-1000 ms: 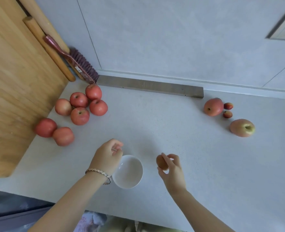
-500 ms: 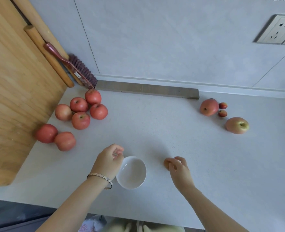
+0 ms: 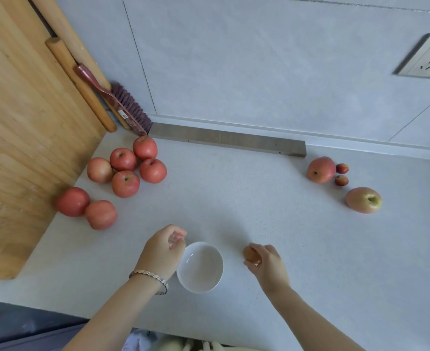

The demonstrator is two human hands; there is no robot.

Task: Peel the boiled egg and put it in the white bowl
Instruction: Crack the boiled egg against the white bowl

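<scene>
A brown boiled egg [image 3: 250,255], still in its shell, is pressed low against the pale counter by my right hand [image 3: 267,264], whose fingers wrap around it. The empty white bowl [image 3: 200,267] stands just left of the egg near the counter's front edge. My left hand [image 3: 164,249], with a bracelet at the wrist, rests beside the bowl's left rim with its fingers loosely curled and nothing visible in them.
Several red apples [image 3: 130,171] cluster at the left by a big wooden board [image 3: 24,138]. More fruit [image 3: 320,170] and an apple [image 3: 363,200] lie at the right. A brush [image 3: 117,105] and rolling pins lean in the corner; a grey bar [image 3: 226,139] lines the wall.
My right hand has lowered the egg from above the counter down onto its surface. My left hand has stayed by the bowl. The view has shifted slightly.
</scene>
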